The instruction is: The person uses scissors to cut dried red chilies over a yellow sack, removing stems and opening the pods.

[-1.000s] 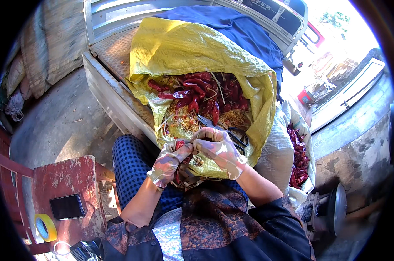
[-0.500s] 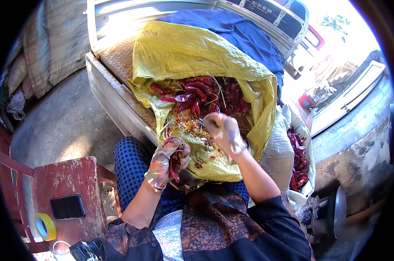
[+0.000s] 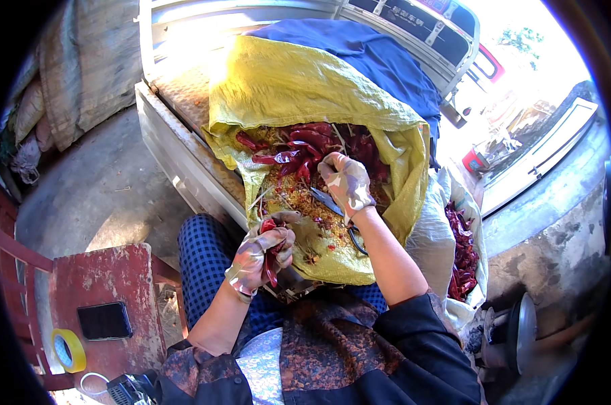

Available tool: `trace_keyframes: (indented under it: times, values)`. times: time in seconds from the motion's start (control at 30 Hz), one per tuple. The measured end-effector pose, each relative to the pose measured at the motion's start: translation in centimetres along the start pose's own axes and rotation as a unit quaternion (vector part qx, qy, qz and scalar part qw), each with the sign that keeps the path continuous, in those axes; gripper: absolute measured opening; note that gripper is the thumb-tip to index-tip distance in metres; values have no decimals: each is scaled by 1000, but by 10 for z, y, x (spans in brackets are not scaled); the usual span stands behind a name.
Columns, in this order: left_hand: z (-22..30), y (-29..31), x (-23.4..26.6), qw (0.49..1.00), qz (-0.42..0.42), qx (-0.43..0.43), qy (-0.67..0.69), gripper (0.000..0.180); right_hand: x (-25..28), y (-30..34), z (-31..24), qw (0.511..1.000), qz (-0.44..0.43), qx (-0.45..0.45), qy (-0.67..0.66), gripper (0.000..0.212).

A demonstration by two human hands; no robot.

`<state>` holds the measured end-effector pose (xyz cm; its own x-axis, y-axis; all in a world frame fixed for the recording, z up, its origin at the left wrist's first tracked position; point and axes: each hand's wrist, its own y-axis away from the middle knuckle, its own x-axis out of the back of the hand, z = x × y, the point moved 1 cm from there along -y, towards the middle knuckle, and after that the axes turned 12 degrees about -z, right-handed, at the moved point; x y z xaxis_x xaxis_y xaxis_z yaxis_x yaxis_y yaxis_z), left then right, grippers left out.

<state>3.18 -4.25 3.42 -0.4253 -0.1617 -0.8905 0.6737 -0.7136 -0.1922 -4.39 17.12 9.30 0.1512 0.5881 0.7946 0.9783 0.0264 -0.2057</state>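
Yellow woven-plastic sack [image 3: 298, 77] gapes, likely for access, left hand [image 3: 263, 253] nearside clutching long red chillies [image 3: 270, 266], right hand [image 3: 346, 183] apart over its mouth, grip unclear.

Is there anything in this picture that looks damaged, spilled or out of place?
The red seat at lower left looks damaged, its paint chipped. In the yellow sack, scissors lie loose among yellowish bits, partly behind the right hand, perhaps an odd spot.
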Motion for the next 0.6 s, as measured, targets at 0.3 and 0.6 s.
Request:
trace_keyframes:
  times: [0.3,0.6]
  values:
    - [-1,-2,9,1000,11,3,13,25,-7,-20,-33,955,-131,-54,262,54]
    - [-4,-7,11,998,-21,8,56,23,27,-23,6,987,-19,158,34,18]
